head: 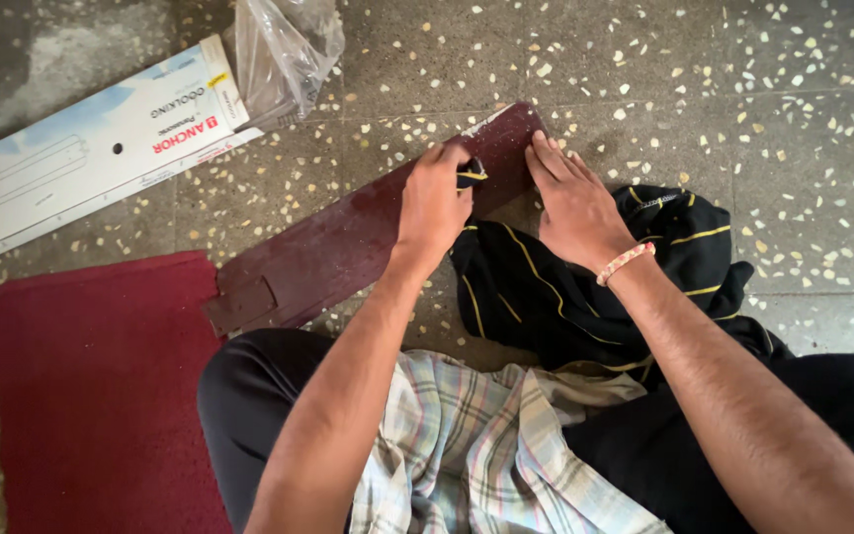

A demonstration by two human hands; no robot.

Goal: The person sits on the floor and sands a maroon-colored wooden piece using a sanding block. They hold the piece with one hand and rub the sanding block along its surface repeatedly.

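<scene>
A long dark maroon fan blade (348,242) lies slantwise on the speckled floor, its bracket end at the lower left. My left hand (434,203) presses a bunched part of a black cloth with thin yellow stripes (536,297) onto the blade near its far end. My right hand (570,198) rests flat, fingers together, on the blade's far end just right of the left hand. A pink and white beaded band sits on my right wrist. The rest of the cloth lies heaped on the floor under my right forearm.
A long white and blue cardboard box (81,148) lies at the upper left, with a crumpled clear plastic bag (284,49) at its end. A dark red mat (91,386) covers the floor at the lower left. My knees and checked shirt fill the bottom.
</scene>
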